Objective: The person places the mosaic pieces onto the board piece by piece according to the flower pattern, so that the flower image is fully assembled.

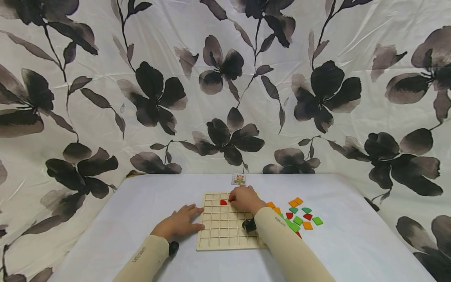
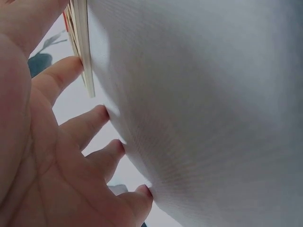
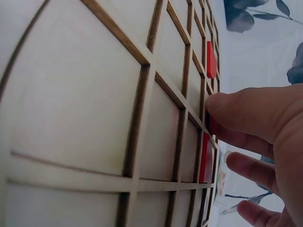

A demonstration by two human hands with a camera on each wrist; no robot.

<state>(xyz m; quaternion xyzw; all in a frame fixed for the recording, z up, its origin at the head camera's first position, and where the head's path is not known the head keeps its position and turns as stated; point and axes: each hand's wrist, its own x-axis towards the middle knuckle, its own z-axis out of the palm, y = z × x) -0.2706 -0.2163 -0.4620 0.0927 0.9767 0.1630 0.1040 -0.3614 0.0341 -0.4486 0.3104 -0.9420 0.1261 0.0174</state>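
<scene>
A wooden grid board (image 1: 225,231) lies on the table. My left hand (image 1: 180,222) rests at its left edge, fingers spread and fingertips touching the rim; the left wrist view shows the board's edge (image 2: 85,52) by the thumb and forefinger. Over the board's far rows, my right hand (image 1: 244,199) pinches a small red tile (image 3: 212,126) between thumb and forefinger, mostly hidden by the thumb. One red quarter-round tile (image 1: 223,202) sits in a cell to its left. The right wrist view shows another red tile (image 3: 203,158) in a cell, hidden by the hand in the head view.
Loose green, orange and red tiles (image 1: 298,220) lie scattered right of the board, partly behind the right sleeve. A small pattern card (image 1: 239,179) lies beyond the board's far edge. Floral cloth (image 1: 225,98) hangs behind the table.
</scene>
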